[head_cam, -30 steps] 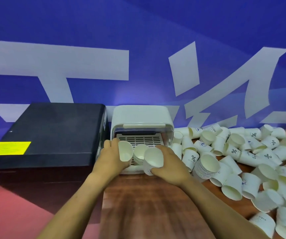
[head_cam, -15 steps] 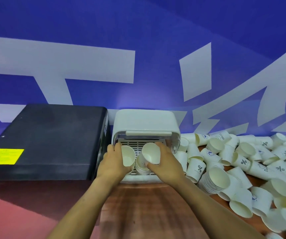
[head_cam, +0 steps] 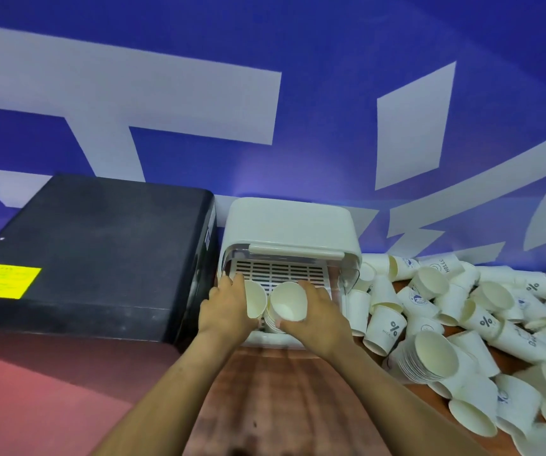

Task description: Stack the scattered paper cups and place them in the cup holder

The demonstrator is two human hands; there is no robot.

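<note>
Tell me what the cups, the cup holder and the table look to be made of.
Cups: thin matte white paper, with rolled rims and printed logos. Cup holder: smooth off-white plastic, likely moulded, with a clear front flap and a slotted grille inside. Table: reddish-brown wood grain with a slight sheen; solid wood or laminate, I cannot tell.

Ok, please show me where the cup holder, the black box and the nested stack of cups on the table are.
cup holder [head_cam: 289, 222]: head view, on its white top.
black box [head_cam: 100, 258]: head view, on its dark lid.
nested stack of cups [head_cam: 429, 358]: head view, inside the open mouth.

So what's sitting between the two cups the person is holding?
In the head view, a stack of paper cups lies in the cup holder, between the left hand's cup and the right hand's cup.
</note>
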